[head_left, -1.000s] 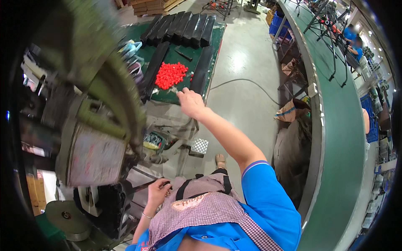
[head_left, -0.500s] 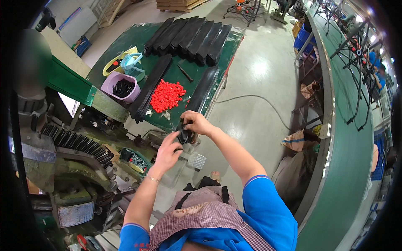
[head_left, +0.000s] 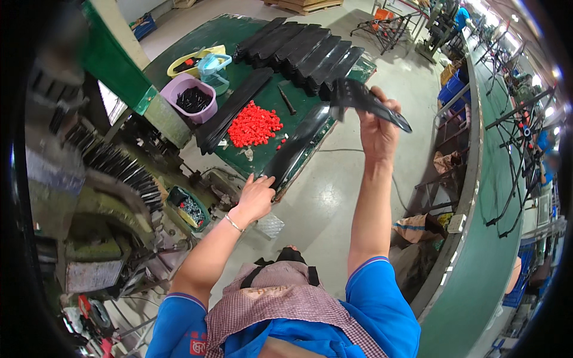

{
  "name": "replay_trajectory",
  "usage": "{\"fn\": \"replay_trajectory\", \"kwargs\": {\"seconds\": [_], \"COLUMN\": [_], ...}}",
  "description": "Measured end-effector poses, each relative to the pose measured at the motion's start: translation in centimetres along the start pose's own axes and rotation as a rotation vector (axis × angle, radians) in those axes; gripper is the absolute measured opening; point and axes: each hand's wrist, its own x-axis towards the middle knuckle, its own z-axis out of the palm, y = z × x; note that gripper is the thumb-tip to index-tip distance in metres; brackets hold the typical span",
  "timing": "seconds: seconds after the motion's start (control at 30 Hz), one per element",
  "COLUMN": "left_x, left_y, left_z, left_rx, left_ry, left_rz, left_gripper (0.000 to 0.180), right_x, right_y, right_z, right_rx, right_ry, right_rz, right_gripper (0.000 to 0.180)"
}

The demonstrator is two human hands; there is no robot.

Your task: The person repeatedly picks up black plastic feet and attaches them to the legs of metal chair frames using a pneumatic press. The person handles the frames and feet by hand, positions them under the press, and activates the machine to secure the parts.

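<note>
Raised over the right edge of the green table, my right hand (head_left: 379, 128) is closed around a bent black plastic strip (head_left: 365, 102). The strip's left end is a little blurred, and a row of small marks or holes shows on it. My left hand (head_left: 255, 200) is at the table's near corner, its fingers pressed together on the near end of a long, glossy black strip (head_left: 299, 143). That strip lies along the table's right edge. Whether it is one piece or several stacked cannot be made out.
Red plastic pieces (head_left: 253, 125) lie heaped on the green table (head_left: 243, 162), beside a dark rod-like tool (head_left: 287, 100) and black strip stacks (head_left: 298, 45). A lilac tub (head_left: 207, 113) holds black parts. Machinery (head_left: 101, 224) stands left; a green conveyor (head_left: 477, 286) runs right.
My hands have parted. The right hand has risen away to the right with the black strip; the left has moved onto the near end of the strip on the table. The view has shifted.
</note>
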Motion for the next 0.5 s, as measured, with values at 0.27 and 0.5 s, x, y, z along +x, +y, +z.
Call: {"fn": "replay_trajectory", "kwargs": {"seconds": [0.27,0.5], "left_x": [-8.7,-24.6], "left_y": [1.5,2.0], "left_z": [-0.4,-0.1], "left_rx": [-0.473,-1.436], "left_ry": [0.39,0.499], "left_rz": [-0.077,-0.62], "left_gripper": [0.015,0.015], "right_x": [-11.4,-25.9], "right_y": [2.5,8.9], "right_z": [3.4,8.2], "right_rx": [-0.979,-0.871], "right_ry": [-0.404,-0.405], "right_rz": [0.802,1.121], "right_gripper": [0.013,0.021]}}
